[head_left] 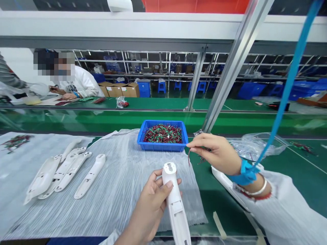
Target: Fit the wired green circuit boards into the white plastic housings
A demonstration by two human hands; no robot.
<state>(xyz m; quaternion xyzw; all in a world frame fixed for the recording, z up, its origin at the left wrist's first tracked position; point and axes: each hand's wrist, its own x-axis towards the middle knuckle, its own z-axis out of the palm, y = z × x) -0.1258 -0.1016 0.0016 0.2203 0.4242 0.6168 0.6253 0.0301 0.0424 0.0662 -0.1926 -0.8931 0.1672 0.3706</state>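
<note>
My left hand point(150, 199) is wrapped round a white plastic handle shell point(176, 207), its round end up and its recessed side toward me. To the right and above, my right hand point(217, 151) pinches a thin red wire point(189, 158) that hangs from the fingertips; whatever else is between them is hidden. Just left of those fingertips stands a blue bin point(163, 147), filled with a heap of small green parts with red and dark wires point(163, 133). Another white shell point(224, 182) lies on the green bench, partly behind my right forearm.
Several white shells point(88, 178) lie on a translucent sheet point(117, 197) at the left. More wired parts point(16, 141) sit at far left. A clear plastic bag point(263, 144) is at right. A metal post point(230, 78) and blue cord point(288, 88) rise nearby. A person point(84, 81) works across the bench.
</note>
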